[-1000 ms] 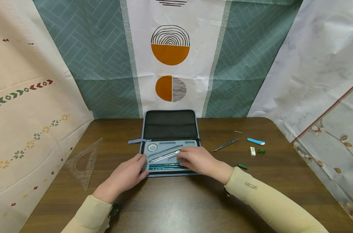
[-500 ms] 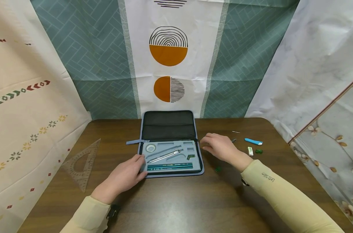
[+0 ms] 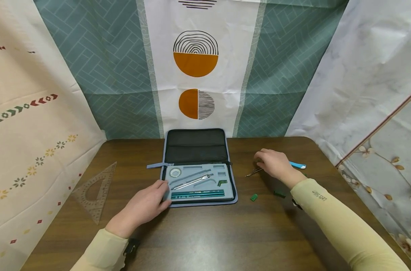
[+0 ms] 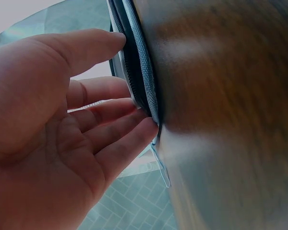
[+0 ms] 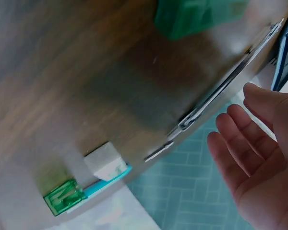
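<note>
In the head view my left hand (image 3: 141,205) rests at the near left corner of an open zip case (image 3: 234,188), fingers on its edge. Its blue-grey tray (image 3: 205,168) bears a silver compass (image 3: 192,182), teal pencils (image 3: 197,194), a round white piece (image 3: 175,172) and a green angular piece (image 3: 222,183). My right hand (image 3: 276,165) hovers over a second slim metal drawing instrument (image 3: 253,172) right of the case. In the right wrist view, its fingers are loosely bent and apart from that metal instrument (image 5: 221,88), with nothing between them.
A clear triangle with a protractor cutout (image 3: 107,180) lies at left. Two green pieces, one small (image 3: 254,197) and one darker (image 3: 280,194), lie right of the case. Farther right are a blue-and-white tool (image 3: 298,165), a white eraser (image 5: 106,162) and a green sharpener (image 5: 65,197).
My right hand has moved from over the tray rightward to the metal instrument. The green angular piece and the small green piece, hidden earliest, now show. My left hand has stayed at the case.
</note>
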### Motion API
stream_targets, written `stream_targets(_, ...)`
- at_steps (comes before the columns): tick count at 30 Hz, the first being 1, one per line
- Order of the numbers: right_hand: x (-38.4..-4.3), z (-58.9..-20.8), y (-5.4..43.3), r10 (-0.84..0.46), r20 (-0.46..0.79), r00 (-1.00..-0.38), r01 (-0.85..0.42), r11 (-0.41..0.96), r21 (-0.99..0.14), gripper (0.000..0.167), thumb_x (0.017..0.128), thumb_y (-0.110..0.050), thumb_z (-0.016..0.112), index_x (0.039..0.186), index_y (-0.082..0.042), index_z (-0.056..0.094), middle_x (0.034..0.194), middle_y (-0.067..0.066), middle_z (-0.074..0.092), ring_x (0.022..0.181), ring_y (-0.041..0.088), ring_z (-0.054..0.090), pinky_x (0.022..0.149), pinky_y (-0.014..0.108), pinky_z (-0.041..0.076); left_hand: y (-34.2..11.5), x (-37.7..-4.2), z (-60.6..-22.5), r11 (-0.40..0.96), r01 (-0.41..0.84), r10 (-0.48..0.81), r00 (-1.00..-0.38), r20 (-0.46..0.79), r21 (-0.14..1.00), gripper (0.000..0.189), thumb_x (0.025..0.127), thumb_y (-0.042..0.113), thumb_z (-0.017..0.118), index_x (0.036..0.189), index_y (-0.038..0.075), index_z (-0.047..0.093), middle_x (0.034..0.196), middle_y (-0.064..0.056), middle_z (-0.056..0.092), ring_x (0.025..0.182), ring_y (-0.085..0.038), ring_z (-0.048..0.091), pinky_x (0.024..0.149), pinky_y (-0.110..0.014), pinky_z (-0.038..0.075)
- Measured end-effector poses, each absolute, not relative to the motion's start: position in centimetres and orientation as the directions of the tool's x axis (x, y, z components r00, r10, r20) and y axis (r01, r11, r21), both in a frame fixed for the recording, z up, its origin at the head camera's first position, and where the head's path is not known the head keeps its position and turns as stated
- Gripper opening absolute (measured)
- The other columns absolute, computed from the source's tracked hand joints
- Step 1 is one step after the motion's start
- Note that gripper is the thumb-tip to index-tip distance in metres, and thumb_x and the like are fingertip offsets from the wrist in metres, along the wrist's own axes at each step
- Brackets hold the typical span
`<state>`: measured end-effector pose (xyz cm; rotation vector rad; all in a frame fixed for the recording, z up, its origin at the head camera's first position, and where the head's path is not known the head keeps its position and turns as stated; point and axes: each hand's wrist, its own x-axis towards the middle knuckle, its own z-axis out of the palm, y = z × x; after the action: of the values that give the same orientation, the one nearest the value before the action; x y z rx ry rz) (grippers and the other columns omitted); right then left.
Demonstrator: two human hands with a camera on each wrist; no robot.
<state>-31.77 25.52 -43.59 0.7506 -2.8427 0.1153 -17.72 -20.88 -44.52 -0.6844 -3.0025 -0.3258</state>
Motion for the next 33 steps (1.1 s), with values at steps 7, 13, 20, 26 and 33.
stream_targets(7, -33.0, -43.2, 27.7, -0.425, 0.186, -0.886, -0.429, 0.903, 0.021, 0.030, 0.098, -0.006, 0.084, 0.127, -0.002, 0.075, 0.120, 0.018, 0.074, 0.104, 0.039, 0.074, 0.081, 0.055, 0.062, -20.8, -17.7, -44.5, 0.882, 0.429, 0.421, -0.903, 0.083, 0.195, 0.039, 0.101, 0.024, 0.083, 0.128, 0.001, 0.068, 0.134, -0.018, 0.066, 0.096, -0.021, 0.064, 0.081, -0.041, 0.060)
stream_targets(13, -34.2, -43.8, 29.8, -0.350, 0.121, -0.929, -0.349, 0.937, 0.031, 0.036, 0.099, -0.005, 0.081, 0.134, 0.003, 0.072, 0.126, 0.025, 0.072, 0.109, 0.044, 0.073, 0.084, 0.059, 0.061, -20.7, -17.6, -44.4, 0.887, 0.416, 0.413, -0.909, 0.062, 0.200, 0.042, 0.101, 0.025, 0.084, 0.131, 0.000, 0.068, 0.134, -0.018, 0.066, 0.095, -0.021, 0.063, 0.082, -0.040, 0.061)
stream_targets(20, -35.0, -44.2, 30.7, -0.313, 0.120, -0.942, -0.311, 0.950, 0.041, 0.036, 0.099, -0.005, 0.080, 0.134, 0.003, 0.072, 0.130, 0.027, 0.072, 0.114, 0.047, 0.072, 0.087, 0.062, 0.060, -20.8, -17.7, -44.4, 0.883, 0.428, 0.421, -0.904, 0.080, 0.194, 0.041, 0.101, 0.024, 0.084, 0.130, 0.000, 0.068, 0.134, -0.018, 0.066, 0.095, -0.021, 0.064, 0.082, -0.040, 0.061)
stream_targets(26, -35.6, -44.2, 30.8, -0.313, 0.130, -0.941, -0.309, 0.950, 0.050, 0.028, 0.098, -0.003, 0.080, 0.125, 0.002, 0.076, 0.121, 0.025, 0.075, 0.106, 0.044, 0.074, 0.084, 0.062, 0.060, -20.8, -17.7, -44.6, 0.881, 0.431, 0.421, -0.903, 0.091, 0.195, 0.040, 0.101, 0.024, 0.085, 0.129, 0.001, 0.068, 0.134, -0.018, 0.066, 0.097, -0.022, 0.066, 0.083, -0.042, 0.062)
stream_targets(33, -36.5, -44.5, 30.7, -0.353, 0.151, -0.923, -0.355, 0.935, 0.013, 0.010, 0.097, 0.002, 0.077, 0.104, -0.004, 0.078, 0.106, 0.019, 0.079, 0.095, 0.041, 0.075, 0.080, 0.061, 0.060, -20.9, -17.7, -44.7, 0.874, 0.450, 0.434, -0.893, 0.122, 0.183, 0.036, 0.101, 0.023, 0.083, 0.125, 0.001, 0.068, 0.134, -0.018, 0.067, 0.098, -0.021, 0.067, 0.080, -0.041, 0.061)
